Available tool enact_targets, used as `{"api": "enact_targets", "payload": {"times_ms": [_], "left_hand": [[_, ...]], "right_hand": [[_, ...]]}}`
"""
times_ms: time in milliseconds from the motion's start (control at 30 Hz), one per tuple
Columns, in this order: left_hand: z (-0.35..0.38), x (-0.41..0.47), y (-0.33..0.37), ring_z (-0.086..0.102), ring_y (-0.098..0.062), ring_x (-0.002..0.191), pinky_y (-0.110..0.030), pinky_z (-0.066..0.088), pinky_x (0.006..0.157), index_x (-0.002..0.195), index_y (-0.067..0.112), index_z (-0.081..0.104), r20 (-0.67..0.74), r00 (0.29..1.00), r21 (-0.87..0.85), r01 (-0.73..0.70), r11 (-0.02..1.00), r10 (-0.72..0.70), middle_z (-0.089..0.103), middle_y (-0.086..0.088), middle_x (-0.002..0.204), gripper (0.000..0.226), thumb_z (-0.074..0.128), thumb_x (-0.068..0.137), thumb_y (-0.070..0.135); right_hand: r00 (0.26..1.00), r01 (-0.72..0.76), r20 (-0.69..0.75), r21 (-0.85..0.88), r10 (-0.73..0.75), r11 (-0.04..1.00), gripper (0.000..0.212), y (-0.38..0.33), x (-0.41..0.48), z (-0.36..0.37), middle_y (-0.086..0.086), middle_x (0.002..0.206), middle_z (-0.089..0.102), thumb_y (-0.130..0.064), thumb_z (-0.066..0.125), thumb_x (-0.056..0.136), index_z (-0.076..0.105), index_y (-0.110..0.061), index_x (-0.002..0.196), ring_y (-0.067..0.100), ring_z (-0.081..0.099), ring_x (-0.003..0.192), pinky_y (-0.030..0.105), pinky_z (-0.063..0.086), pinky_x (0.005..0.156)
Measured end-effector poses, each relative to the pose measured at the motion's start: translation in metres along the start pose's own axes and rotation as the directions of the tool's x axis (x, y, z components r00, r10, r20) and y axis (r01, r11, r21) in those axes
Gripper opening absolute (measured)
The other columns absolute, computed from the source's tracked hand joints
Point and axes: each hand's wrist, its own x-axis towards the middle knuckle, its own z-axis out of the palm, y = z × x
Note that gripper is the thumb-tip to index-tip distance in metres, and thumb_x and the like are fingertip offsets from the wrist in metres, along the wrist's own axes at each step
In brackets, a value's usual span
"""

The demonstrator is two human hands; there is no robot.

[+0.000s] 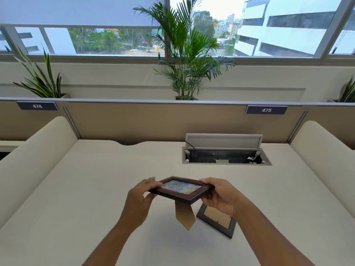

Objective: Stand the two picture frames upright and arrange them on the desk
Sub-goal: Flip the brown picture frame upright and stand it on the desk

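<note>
A dark wooden picture frame (181,190) with a colourful picture is held above the white desk (96,189), tilted nearly flat with its picture side up. My left hand (139,198) grips its left end and my right hand (219,195) grips its right end. A brown cardboard stand flap (184,215) hangs down from the frame's back. A second dark frame (218,220) lies face down on the desk just below my right hand, its brown backing showing, partly hidden by that hand.
An open cable box (225,157) with its lid (223,141) raised is set into the desk at the back right. Beige partition panels (134,121) close off the back, and rounded white dividers (38,150) line both sides. Potted plants (189,54) stand behind the partition.
</note>
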Motion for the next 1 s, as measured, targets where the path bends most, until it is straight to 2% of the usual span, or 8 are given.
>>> {"api": "enact_targets", "payload": {"times_ms": [167, 267, 367, 433, 533, 667, 833, 1000], "left_hand": [[0.005, 0.012, -0.002, 0.062, -0.017, 0.126, -0.032, 0.051, 0.109, 0.146, 0.007, 0.061, -0.165, 0.967, -0.051, 0.187, 0.981, -0.193, 0.065, 0.001, 0.138, 0.053, 0.073, 0.094, -0.001], [0.013, 0.012, 0.001, 0.073, -0.026, 0.112, -0.041, 0.061, 0.095, 0.144, 0.011, 0.061, -0.196, 0.848, -0.300, 0.427, 0.853, -0.493, 0.073, -0.004, 0.125, 0.044, 0.066, 0.101, 0.009], [0.016, 0.009, 0.003, 0.078, -0.030, 0.092, -0.041, 0.065, 0.076, 0.130, 0.009, 0.068, -0.036, 0.759, -0.518, 0.542, 0.662, -0.650, 0.077, -0.014, 0.107, 0.029, 0.059, 0.106, 0.023], [0.013, 0.007, 0.007, 0.080, -0.030, 0.087, -0.041, 0.064, 0.071, 0.118, 0.013, 0.075, 0.189, 0.769, -0.525, 0.604, 0.600, -0.610, 0.082, -0.015, 0.103, 0.031, 0.055, 0.107, 0.035], [0.010, 0.005, 0.006, 0.083, -0.030, 0.090, -0.045, 0.067, 0.076, 0.120, 0.019, 0.075, 0.366, 0.804, -0.406, 0.591, 0.697, -0.469, 0.084, -0.009, 0.105, 0.024, 0.056, 0.108, 0.029], [0.013, 0.007, -0.014, 0.083, -0.033, 0.094, -0.052, 0.067, 0.081, 0.124, 0.018, 0.068, 0.356, 0.804, -0.370, 0.589, 0.719, -0.476, 0.083, -0.012, 0.109, 0.025, 0.057, 0.105, 0.005], [0.022, 0.007, -0.047, 0.080, -0.033, 0.102, -0.057, 0.067, 0.087, 0.125, 0.010, 0.068, 0.251, 0.806, -0.373, 0.592, 0.715, -0.537, 0.081, -0.015, 0.110, 0.030, 0.055, 0.103, -0.006], [0.028, 0.011, -0.075, 0.075, -0.030, 0.113, -0.053, 0.065, 0.094, 0.130, 0.013, 0.068, 0.134, 0.824, -0.300, 0.563, 0.770, -0.551, 0.078, -0.010, 0.119, 0.031, 0.056, 0.105, 0.000]], "right_hand": [[0.994, 0.091, 0.056, -0.025, -0.089, 0.996, 0.033, 0.005, -0.001, 0.000, 0.022, 0.110, 0.076, -0.022, 0.062, 0.101, 0.065, -0.003, 0.128, 0.028, 0.075, 0.093, 0.038, 0.064, 0.070], [0.988, 0.129, 0.085, -0.029, -0.126, 0.991, 0.030, 0.011, 0.001, 0.002, 0.021, 0.114, 0.076, -0.022, 0.056, 0.105, 0.065, -0.005, 0.129, 0.032, 0.075, 0.105, 0.042, 0.064, 0.080], [0.980, 0.158, 0.128, -0.025, -0.154, 0.987, 0.028, 0.019, 0.003, 0.003, 0.024, 0.124, 0.072, -0.018, 0.053, 0.107, 0.062, -0.007, 0.131, 0.034, 0.073, 0.111, 0.042, 0.063, 0.084], [0.976, 0.179, 0.125, -0.017, -0.175, 0.984, 0.027, 0.026, 0.007, 0.003, 0.024, 0.125, 0.072, -0.014, 0.053, 0.107, 0.061, -0.009, 0.132, 0.034, 0.072, 0.113, 0.044, 0.063, 0.086], [0.973, 0.214, 0.104, -0.084, -0.205, 0.973, 0.025, 0.037, 0.014, 0.003, 0.016, 0.119, 0.077, -0.015, 0.055, 0.106, 0.061, -0.016, 0.131, 0.033, 0.073, 0.114, 0.047, 0.063, 0.088], [0.948, 0.281, -0.010, -0.439, -0.317, 0.854, 0.026, 0.049, 0.026, 0.010, -0.006, 0.109, 0.080, -0.016, 0.058, 0.104, 0.068, -0.025, 0.127, 0.019, 0.076, 0.105, 0.043, 0.063, 0.091], [0.943, 0.306, 0.060, -0.540, -0.327, 0.784, 0.048, 0.059, 0.035, 0.027, -0.023, 0.108, 0.077, -0.009, 0.050, 0.104, 0.071, -0.051, 0.116, -0.004, 0.072, 0.097, 0.012, 0.056, 0.069], [0.949, 0.312, 0.148, -0.564, -0.279, 0.764, 0.068, 0.069, 0.055, 0.042, -0.022, 0.134, 0.067, -0.002, 0.050, 0.099, 0.051, -0.058, 0.138, 0.002, 0.060, 0.128, 0.027, 0.051, 0.106]]}}
